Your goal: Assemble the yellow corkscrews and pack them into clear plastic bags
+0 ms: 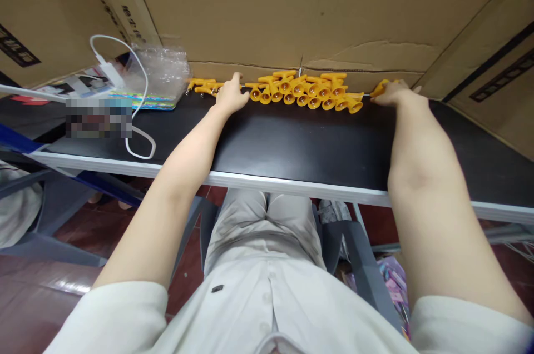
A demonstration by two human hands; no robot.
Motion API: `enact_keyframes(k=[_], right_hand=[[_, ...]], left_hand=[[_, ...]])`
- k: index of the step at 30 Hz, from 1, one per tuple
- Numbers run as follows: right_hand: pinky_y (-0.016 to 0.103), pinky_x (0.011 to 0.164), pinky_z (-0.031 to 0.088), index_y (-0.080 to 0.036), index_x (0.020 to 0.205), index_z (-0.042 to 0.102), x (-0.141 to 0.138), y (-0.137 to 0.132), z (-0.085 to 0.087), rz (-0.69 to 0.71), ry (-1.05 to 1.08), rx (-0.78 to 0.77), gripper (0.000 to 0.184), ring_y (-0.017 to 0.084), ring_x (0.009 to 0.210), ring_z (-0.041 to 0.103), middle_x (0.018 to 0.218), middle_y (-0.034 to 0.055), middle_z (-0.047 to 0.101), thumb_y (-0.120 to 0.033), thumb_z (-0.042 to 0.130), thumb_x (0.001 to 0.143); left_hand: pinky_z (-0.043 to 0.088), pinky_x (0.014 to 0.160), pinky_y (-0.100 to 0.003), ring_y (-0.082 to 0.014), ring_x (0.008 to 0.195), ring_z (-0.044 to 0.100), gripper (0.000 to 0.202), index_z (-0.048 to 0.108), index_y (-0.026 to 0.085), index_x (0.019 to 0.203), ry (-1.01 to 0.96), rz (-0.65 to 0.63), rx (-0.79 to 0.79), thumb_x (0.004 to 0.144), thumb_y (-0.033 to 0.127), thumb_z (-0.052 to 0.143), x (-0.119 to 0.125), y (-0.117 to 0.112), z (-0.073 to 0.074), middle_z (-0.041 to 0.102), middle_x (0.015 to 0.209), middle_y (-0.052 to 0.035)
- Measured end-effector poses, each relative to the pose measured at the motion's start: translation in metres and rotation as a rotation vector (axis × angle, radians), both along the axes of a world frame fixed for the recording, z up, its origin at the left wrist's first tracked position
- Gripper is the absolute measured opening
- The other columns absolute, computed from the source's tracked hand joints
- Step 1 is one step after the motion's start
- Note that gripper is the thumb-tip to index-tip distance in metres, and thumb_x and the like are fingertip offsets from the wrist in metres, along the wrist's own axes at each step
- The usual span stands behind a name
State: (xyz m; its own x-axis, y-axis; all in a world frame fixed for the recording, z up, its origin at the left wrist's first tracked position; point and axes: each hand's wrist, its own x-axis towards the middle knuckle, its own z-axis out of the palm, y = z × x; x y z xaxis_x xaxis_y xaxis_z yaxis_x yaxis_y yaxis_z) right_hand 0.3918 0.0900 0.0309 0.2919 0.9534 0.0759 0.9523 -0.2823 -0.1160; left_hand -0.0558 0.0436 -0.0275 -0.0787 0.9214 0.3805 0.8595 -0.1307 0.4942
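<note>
My left hand [231,95] reaches to the back of the black table, among yellow plastic pieces. Its thumb and index finger are apart; the other fingers are partly hidden. Just left of it lie several yellow pieces with small metal springs [204,89]. My right hand [395,93] closes on a yellow plastic piece [379,89] at the right end of the row, its fingertips partly hidden. Between my hands, a pile of yellow pieces with funnel-shaped ends [308,90] lies along the cardboard, open ends facing me.
Cardboard [258,9] walls in the back and sides. On the left are clear plastic wrap [161,68] over colourful sheets [162,104], and a white cable [146,73] looping over the table [300,145]. The table has a pale metal front edge [292,187].
</note>
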Motion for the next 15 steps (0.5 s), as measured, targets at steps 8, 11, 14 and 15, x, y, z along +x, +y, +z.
enact_keyframes(k=[8, 11, 14, 15], right_hand=[[0.035, 0.115, 0.046, 0.008, 0.170, 0.047, -0.019, -0.018, 0.006, -0.036, 0.056, 0.139, 0.074, 0.032, 0.161, 0.054, 0.164, 0.0427, 0.050, -0.005, 0.075, 0.103], [0.037, 0.112, 0.047, 0.009, 0.170, 0.045, -0.027, -0.021, 0.005, -0.079, 0.036, 0.174, 0.077, 0.035, 0.160, 0.055, 0.162, 0.0457, 0.048, 0.000, 0.076, 0.100], [0.037, 0.110, 0.048, 0.010, 0.166, 0.052, -0.026, -0.017, 0.000, -0.069, -0.005, 0.191, 0.069, 0.036, 0.157, 0.058, 0.159, 0.0432, 0.052, 0.002, 0.074, 0.100], [0.037, 0.110, 0.049, 0.011, 0.162, 0.057, -0.024, -0.016, -0.002, -0.057, -0.022, 0.177, 0.064, 0.036, 0.156, 0.059, 0.159, 0.0426, 0.053, 0.002, 0.074, 0.101]], left_hand=[[0.047, 0.127, -0.064, -0.0431, 0.141, 0.066, 0.084, 0.051, 0.027, 0.167, 0.011, 0.042, -0.081, 0.086, 0.038, 0.072, 0.007, -0.008, 0.008, 0.075, 0.138, -0.0181], [0.047, 0.127, -0.065, -0.0437, 0.140, 0.067, 0.081, 0.054, 0.028, 0.165, 0.007, 0.039, -0.061, 0.086, 0.038, 0.071, 0.006, -0.008, 0.007, 0.076, 0.135, -0.0177], [0.047, 0.127, -0.065, -0.0430, 0.141, 0.066, 0.077, 0.056, 0.030, 0.162, 0.000, 0.010, -0.021, 0.086, 0.039, 0.070, 0.004, -0.006, 0.005, 0.078, 0.128, -0.0158], [0.047, 0.127, -0.065, -0.0428, 0.142, 0.066, 0.076, 0.057, 0.031, 0.161, -0.002, 0.004, -0.014, 0.086, 0.039, 0.070, 0.004, -0.006, 0.005, 0.078, 0.128, -0.0155]])
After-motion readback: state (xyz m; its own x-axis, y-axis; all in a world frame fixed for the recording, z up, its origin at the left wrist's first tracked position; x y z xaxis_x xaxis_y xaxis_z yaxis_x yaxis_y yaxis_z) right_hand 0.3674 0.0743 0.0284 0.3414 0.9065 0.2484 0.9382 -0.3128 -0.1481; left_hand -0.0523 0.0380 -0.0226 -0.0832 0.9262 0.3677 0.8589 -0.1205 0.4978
